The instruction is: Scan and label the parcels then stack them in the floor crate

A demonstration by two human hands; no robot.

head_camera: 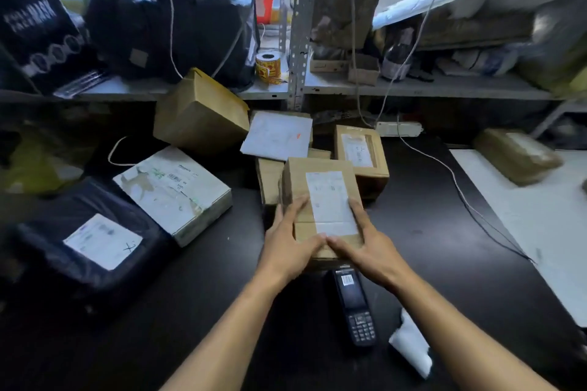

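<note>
Dark desk: both hands pressing label on box

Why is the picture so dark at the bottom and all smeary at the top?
Head view: the black table soaks up light, so only the hands and the labelled box stand out; the shelf clutter is motion-blurred; the wide lens bends the edges.

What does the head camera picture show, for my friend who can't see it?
Two hands, left hand and right hand, press a white label flat onto a brown cardboard parcel on a black table. A handheld scanner lies just in front; more parcels surround it.
</note>
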